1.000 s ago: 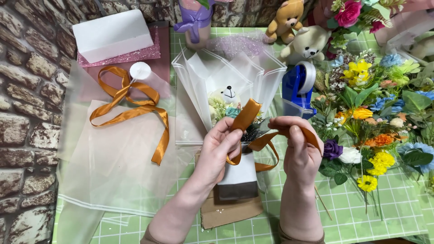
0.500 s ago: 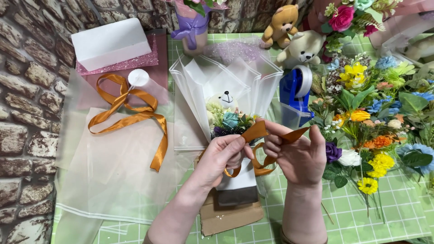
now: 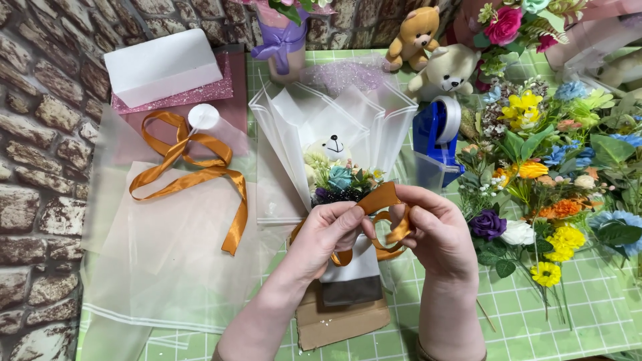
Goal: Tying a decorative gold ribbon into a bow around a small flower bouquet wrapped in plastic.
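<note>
My left hand [image 3: 322,235] and my right hand [image 3: 438,232] both pinch an orange satin ribbon [image 3: 382,200] looped at the neck of a small bouquet [image 3: 334,144]. The bouquet lies on the green grid mat, wrapped in translucent white sheets, with a tiny white bear and small blue and purple flowers inside. Its white and dark handle [image 3: 353,281] rests on a brown cardboard piece [image 3: 341,324] below my hands.
A loose orange ribbon [image 3: 194,170] with a white spool lies on sheer wrapping sheets [image 3: 167,267] at left. A blue tape dispenser [image 3: 435,137] stands right of the bouquet. Artificial flowers [image 3: 555,187] fill the right side. Two teddy bears [image 3: 435,50] and a brick wall are behind.
My hands have drawn closer together and the ribbon ends, held apart a second ago, are now folded into a loop between my fingers. The bouquet has not moved.
</note>
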